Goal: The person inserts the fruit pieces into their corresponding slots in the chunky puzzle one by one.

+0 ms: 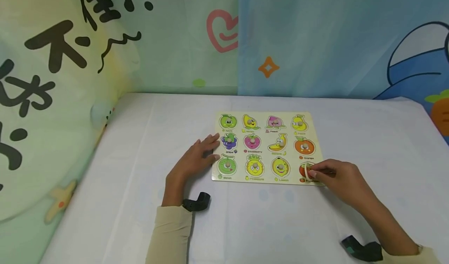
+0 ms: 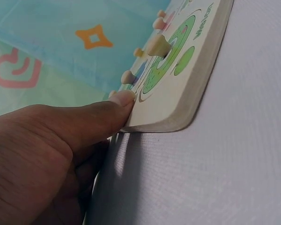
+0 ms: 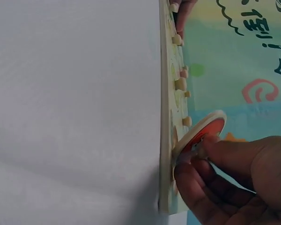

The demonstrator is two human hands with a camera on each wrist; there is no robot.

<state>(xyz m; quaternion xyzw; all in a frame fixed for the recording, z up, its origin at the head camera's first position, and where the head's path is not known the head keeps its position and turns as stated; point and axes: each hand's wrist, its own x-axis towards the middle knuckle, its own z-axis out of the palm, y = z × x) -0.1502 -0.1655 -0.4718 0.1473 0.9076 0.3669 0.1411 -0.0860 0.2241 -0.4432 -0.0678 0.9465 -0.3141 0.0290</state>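
Observation:
A pale wooden puzzle board [image 1: 241, 168] lies flat on the table, its pieces printed with fruit faces and fitted with small knobs. My right hand [image 1: 342, 180] pinches a round red puzzle piece [image 3: 203, 133] by its knob between thumb and fingers. That piece stands tilted on edge over the board's near right corner, where a red printed picture shows beneath it. At the board's left side, my left hand [image 1: 194, 156] has its fingers extended against the edge. Its thumb [image 2: 124, 99] touches the corner beside the melon piece [image 2: 173, 54].
Right above the red piece sits the orange piece [image 1: 304, 146]; the lemon piece [image 1: 281, 171] is to its left. White cloth [image 1: 252, 225] covers the table. Printed fabric walls [image 1: 168, 61] stand behind and at the left.

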